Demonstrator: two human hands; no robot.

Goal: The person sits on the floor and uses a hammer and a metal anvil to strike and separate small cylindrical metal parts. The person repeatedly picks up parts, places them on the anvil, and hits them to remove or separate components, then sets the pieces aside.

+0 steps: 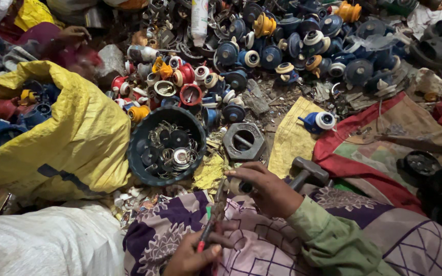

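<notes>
Small round cream-and-dark plastic fitting (241, 186) sits in the right hand (267, 191), just above the person's lap, in front of the dark hexagonal metal block (244, 141). Judging by its look: light, rigid, probably a metal insert inside, edges likely gritty rather than slick. Best gripped round the rim, as it is now, leaving the centre face free.

Right hand: fingers curled closed round the fitting, thumb on top, palm turned left. Green sleeve (333, 237) behind it.

Left hand (195, 255): closed on a thin screwdriver-like tool with a red-and-green handle (208, 225), held low in the lap, shaft angled up toward the fitting. Tip looks at or very near the fitting; contact can't be confirmed.

Lap is covered by purple-and-pink patterned cloth (262, 245).

Around it:
- Dark round plastic tub (138, 148), just left of the hex block, holding silver metal rings and dark discs.
- Grey hammer head (310, 171) just right of the right hand, lying on the floor.
- Yellow woven sack (78, 128) further left, open, blue and red parts inside.
- White sack (47, 240) at lower left.
- Big heap of blue, cream, red and yellow plastic fittings (282, 51) across the floor beyond.
- One stray blue-and-white fitting (318, 121) on a yellow cloth right of the block.
- Another person's hand (75, 35) at upper left, well apart.
</notes>
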